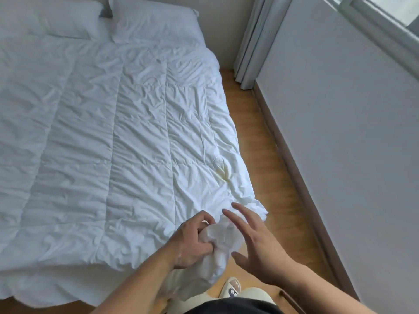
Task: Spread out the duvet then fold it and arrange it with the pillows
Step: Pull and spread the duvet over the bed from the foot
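Observation:
A white quilted duvet (118, 137) lies spread flat and wrinkled over the bed. Two white pillows (52, 17) (156, 21) lie side by side at the head of the bed, top left. My left hand (192, 241) grips a bunched corner of the duvet at the bed's near right corner. My right hand (254, 241) hovers just to the right of that bunch, fingers straight and spread, holding nothing. Part of the duvet corner hangs down below my left hand.
A strip of wooden floor (267, 155) runs between the bed and a white wall (340, 132) on the right. Grey curtains (251, 41) hang at the far corner. A slipper (231, 288) shows on the floor by my feet.

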Tool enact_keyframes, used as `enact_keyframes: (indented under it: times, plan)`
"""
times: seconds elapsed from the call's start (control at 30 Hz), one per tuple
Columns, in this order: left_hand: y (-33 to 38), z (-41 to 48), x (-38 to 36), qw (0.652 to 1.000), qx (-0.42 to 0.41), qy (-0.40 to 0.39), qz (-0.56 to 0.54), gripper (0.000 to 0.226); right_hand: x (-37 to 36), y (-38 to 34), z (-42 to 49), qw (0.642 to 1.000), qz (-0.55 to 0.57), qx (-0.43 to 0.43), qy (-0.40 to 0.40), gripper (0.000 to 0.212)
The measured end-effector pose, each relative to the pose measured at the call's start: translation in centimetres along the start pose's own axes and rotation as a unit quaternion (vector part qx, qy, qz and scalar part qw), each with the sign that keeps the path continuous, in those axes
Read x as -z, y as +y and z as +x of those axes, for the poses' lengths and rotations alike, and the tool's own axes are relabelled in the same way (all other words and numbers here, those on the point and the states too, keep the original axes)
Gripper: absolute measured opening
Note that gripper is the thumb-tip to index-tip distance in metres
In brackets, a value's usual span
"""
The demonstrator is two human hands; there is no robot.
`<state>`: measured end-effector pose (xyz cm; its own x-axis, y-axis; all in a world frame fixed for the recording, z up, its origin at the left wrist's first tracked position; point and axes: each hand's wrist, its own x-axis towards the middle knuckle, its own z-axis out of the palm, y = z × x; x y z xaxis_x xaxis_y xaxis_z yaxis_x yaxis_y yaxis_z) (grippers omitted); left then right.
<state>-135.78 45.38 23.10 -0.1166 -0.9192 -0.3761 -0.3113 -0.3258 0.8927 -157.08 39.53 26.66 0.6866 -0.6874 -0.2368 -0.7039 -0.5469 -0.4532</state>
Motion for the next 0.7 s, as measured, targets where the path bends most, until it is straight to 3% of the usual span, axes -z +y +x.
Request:
enact_keyframes:
  times: [0.1,0.2,0.27,0.33,0.4,0.5,0.6,0.7]
  plan:
    - [2.1,-0.1,0.6,0.999,-0.01,-0.025,-0.035,0.038,0.2,-1.4,0.5,0.991,-0.05,0.123,-0.029,0.087]
    - [2.4,0.0,0.3,0.991,0.018,0.03,-0.133,0.035,0.6,-2.0,2.0,0.993,0.006,0.113,0.039,0.063]
    - [2.3,-0.5,-0.1,0.985,0.008,0.022,-0.171,0.036,1.4,-1.6,2.9,0.995,0.007,0.091,0.038,0.046]
    - [2.2,-1.2,-0.3,0.993,-0.01,-0.006,-0.115,0.047,1.8,-0.4,3.3,0.998,0.012,0.056,0.027,0.035]
    - [1.7,-1.3,-0.8,0.999,-0.002,0.021,0.039,0.058,2.3,1.3,3.3,0.997,0.065,0.013,0.032,0.026]
    - [0.7,-0.2,-2.6,0.979,0.031,0.116,0.162,0.038,4.0,5.2,3.1,0.989,0.131,-0.043,0.046,0.007]
    - [1.1,2.1,-4.9,0.97,0.056,0.183,0.148,0.03,7.0,8.8,3.0,0.983,0.174,-0.041,0.035,0.009]
    - [5.2,5.6,-6.5,0.962,0.066,0.216,0.154,0.026,11.0,13.1,3.3,0.977,0.213,-0.026,0.007,0.038]
